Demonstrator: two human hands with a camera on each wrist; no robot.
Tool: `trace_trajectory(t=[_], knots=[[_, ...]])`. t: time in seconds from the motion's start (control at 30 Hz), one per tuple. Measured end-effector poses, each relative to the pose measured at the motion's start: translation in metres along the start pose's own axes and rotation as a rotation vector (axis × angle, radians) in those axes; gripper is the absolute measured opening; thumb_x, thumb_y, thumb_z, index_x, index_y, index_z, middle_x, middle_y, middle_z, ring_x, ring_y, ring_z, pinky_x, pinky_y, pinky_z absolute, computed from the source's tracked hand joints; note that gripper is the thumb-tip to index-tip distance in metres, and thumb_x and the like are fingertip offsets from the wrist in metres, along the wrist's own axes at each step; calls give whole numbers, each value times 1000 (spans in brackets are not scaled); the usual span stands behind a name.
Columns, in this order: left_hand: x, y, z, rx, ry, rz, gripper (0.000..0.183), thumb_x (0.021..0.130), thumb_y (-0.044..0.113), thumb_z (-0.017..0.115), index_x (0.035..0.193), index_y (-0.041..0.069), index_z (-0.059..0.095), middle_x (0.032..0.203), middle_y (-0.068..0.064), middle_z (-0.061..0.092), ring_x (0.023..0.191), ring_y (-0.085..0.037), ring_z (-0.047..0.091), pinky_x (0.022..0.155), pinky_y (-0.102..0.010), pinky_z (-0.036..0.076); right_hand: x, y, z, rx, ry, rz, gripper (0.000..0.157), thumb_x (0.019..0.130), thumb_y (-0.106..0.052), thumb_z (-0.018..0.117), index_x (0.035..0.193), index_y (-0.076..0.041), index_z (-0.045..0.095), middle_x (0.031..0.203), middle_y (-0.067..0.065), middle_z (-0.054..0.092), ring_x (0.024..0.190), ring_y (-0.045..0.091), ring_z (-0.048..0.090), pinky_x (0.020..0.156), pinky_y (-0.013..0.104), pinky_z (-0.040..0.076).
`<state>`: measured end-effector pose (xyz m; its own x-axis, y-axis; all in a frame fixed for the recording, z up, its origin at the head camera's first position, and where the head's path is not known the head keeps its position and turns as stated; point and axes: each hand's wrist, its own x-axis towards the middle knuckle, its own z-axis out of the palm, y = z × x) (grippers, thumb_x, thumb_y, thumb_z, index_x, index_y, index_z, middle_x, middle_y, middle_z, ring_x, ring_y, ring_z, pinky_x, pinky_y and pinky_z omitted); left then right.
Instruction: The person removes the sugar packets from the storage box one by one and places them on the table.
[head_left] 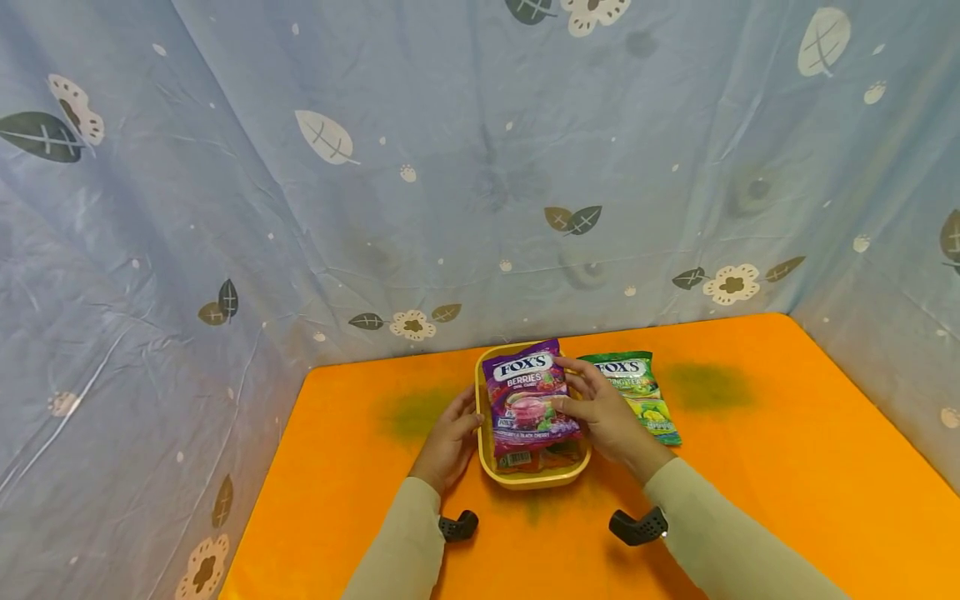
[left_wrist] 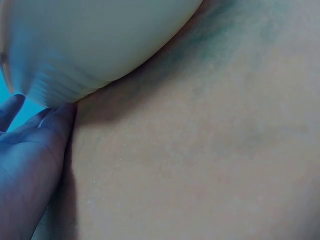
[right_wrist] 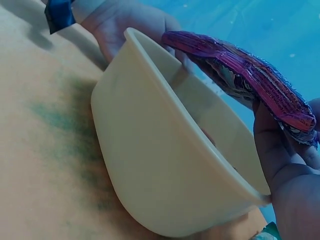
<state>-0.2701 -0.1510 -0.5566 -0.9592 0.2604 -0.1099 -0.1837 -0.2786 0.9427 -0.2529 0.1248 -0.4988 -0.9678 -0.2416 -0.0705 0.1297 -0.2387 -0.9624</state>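
Note:
A purple Fox's Berries candy bag is tilted over a yellow plastic basin. My right hand pinches the bag along its right edge, thumb on the printed front. In the right wrist view the bag shows edge-on above the basin's rim. My left hand lies against the basin's left side, thumb at the rim. Its fingers touch the outer wall low down in the left wrist view. Beneath the purple bag, part of another candy pack shows inside the basin.
A green Fox's candy bag lies on the orange table just right of the basin, partly behind my right hand. Patterned blue-grey curtains enclose the table at the back and sides. Each wrist wears a black camera mount.

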Motion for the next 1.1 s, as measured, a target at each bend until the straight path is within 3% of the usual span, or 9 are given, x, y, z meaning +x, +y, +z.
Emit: trace_trajectory(t=[0.27,0.73,1.1], knots=[[1,1,0,-4,-26,9,70,106,2,53,171,1,28,171,-24,34,152,-41,40,120,-49,40,-4,-3,-15,11,5,-24,69,109,1,62,169,-11,31,167,22,34,120,32,68,92,51,61],[0,1,-2,-12,-35,1,71,106,1,54,172,3,28,173,-24,31,154,-40,36,121,-51,38,-11,-5,-38,4,78,9,73,109,-3,65,171,-16,30,173,18,28,139,44,51,98,50,58],[1,-1,-3,-2,-44,8,72,105,3,56,172,4,29,173,-23,31,153,-39,39,119,-49,41,-19,-6,-55,6,101,-6,73,109,-2,63,172,-13,26,173,21,25,126,26,60,98,41,59]])
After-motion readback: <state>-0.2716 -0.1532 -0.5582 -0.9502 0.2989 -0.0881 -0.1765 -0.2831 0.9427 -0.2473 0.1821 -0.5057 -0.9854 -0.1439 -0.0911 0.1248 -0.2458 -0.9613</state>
